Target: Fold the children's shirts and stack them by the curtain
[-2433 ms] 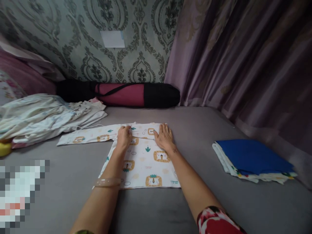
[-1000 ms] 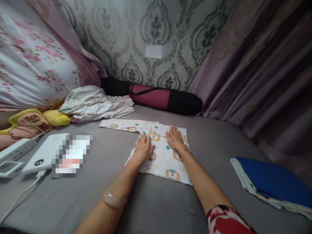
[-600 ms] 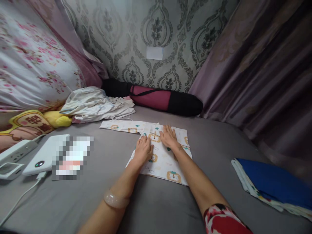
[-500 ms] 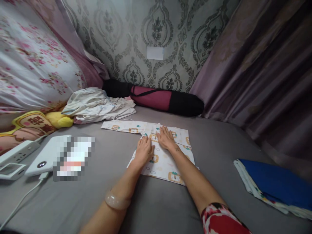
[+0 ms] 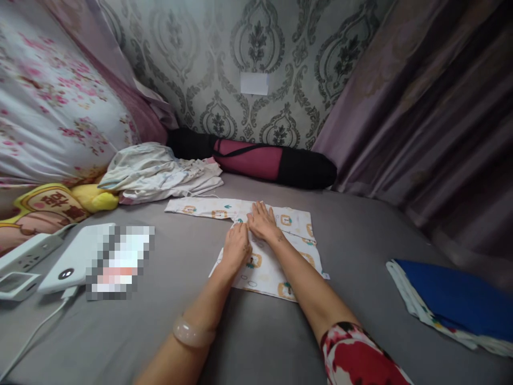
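A white child's long-sleeved shirt [image 5: 266, 267] with orange lion faces and small green leaves lies flat on the grey bed sheet [image 5: 256, 342]. One sleeve stretches out to the left; on the right, a sleeve lies folded over the body. My left hand [image 5: 237, 247] is at the shirt's left side below the outstretched sleeve, its fingers curled together on the cloth. Just beside it, my right hand [image 5: 262, 222] rests palm down on the upper part, fingers stretched out. The cloth under both hands is hidden.
Left lie a white power bank [image 5: 78, 256] with a cable, a blurred phone-like rectangle [image 5: 122, 259], a power strip [image 5: 32, 251] and a plush toy [image 5: 52, 206]. Crumpled clothes [image 5: 160, 171] and a black-and-maroon bag [image 5: 256, 160] lie behind. Folded blue cloth [image 5: 452, 299] sits right.
My right hand has slid left across the shirt toward my left hand. The fingers of my left hand have drawn together and curled on the cloth. The shirt lies nearly the same.
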Action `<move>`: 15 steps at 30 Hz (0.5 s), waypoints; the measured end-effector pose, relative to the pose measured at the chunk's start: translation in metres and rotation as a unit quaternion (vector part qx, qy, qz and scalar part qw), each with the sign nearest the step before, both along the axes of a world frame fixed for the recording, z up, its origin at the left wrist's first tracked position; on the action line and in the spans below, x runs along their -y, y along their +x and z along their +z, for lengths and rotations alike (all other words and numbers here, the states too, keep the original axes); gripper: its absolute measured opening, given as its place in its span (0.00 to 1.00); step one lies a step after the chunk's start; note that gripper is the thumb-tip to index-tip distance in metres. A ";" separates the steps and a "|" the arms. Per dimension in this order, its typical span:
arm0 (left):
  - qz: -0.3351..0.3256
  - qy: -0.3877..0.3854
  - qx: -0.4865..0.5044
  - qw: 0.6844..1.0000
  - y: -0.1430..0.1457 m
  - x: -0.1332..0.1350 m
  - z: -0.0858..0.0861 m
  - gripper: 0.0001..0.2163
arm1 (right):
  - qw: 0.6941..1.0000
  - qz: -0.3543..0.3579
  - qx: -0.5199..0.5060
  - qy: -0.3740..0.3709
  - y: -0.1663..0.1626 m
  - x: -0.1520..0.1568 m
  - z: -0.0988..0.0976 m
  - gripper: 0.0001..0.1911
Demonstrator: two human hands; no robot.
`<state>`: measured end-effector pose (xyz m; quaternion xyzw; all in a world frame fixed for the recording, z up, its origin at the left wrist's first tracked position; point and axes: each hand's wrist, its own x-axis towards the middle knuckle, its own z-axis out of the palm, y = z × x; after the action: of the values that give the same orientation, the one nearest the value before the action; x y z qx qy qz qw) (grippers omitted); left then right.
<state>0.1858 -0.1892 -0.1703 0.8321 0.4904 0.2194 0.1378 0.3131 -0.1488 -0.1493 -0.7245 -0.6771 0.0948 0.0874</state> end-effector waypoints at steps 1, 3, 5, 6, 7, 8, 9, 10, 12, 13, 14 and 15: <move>0.005 -0.003 0.016 1.000 0.000 -0.002 -0.001 0.19 | 1.000 0.005 -0.001 0.009 -0.004 -0.003 -0.001 0.33; 0.016 -0.006 0.050 0.999 0.000 -0.006 -0.005 0.24 | 1.000 0.008 -0.002 0.017 -0.011 -0.009 -0.005 0.33; 0.031 -0.008 0.080 0.996 0.000 -0.010 -0.010 0.26 | 1.000 0.009 -0.006 0.018 -0.015 -0.013 -0.011 0.33; 0.037 -0.009 0.089 0.995 0.000 -0.012 -0.013 0.27 | 1.000 0.009 -0.009 0.016 -0.016 -0.014 -0.015 0.33; 0.042 -0.009 0.093 0.995 0.000 -0.013 -0.015 0.26 | 1.000 0.009 -0.013 0.016 -0.016 -0.014 -0.017 0.33; 0.044 -0.007 0.093 0.995 -0.001 -0.013 -0.016 0.26 | 1.000 0.010 -0.016 0.017 -0.016 -0.015 -0.019 0.33; 0.044 -0.005 0.090 0.995 -0.001 -0.014 -0.017 0.25 | 1.000 0.010 -0.019 0.017 -0.016 -0.015 -0.020 0.33; 0.044 -0.002 0.086 0.995 -0.001 -0.013 -0.018 0.24 | 1.000 0.011 -0.021 0.014 -0.015 -0.015 -0.020 0.33; 0.046 0.003 0.079 0.996 -0.002 -0.012 -0.017 0.23 | 0.999 0.016 -0.034 -0.004 -0.012 -0.015 -0.016 0.33; 0.045 0.004 0.075 0.996 -0.002 -0.011 -0.015 0.23 | 0.999 0.017 -0.045 -0.013 -0.010 -0.014 -0.013 0.33; 0.044 0.004 0.069 0.997 -0.002 -0.010 -0.014 0.22 | 0.998 0.015 -0.055 -0.015 -0.008 -0.014 -0.009 0.33; 0.044 0.001 0.061 0.997 -0.002 -0.009 -0.012 0.22 | 0.998 0.009 -0.062 -0.007 -0.006 -0.014 -0.006 0.33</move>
<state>0.1834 -0.1800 -0.1825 0.7953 0.5167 0.2758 0.1565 0.3074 -0.1347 -0.1553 -0.7115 -0.6764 0.1452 0.1235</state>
